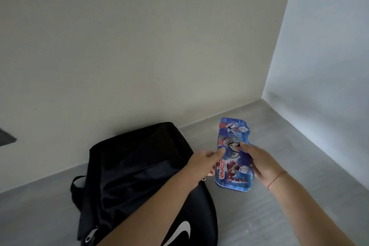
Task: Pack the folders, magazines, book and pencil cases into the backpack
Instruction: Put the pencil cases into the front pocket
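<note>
A black backpack [127, 173] with a white logo lies on the grey surface at the lower left, its top toward the wall. Just right of it a blue pencil case [233, 158] with red and silver printed figures is held lengthwise above the surface. My left hand [205, 161] reaches across the backpack and grips the case's left edge. My right hand [257, 163], with a thin red string at the wrist, grips the case's right edge. Both thumbs rest on the printed top. No folders, magazines or book are in view.
The grey surface [279, 205] runs to a beige wall [139, 46] behind and a pale wall [319, 66] at the right, which meet in a corner. A dark patch [6, 138] shows on the wall at the far left.
</note>
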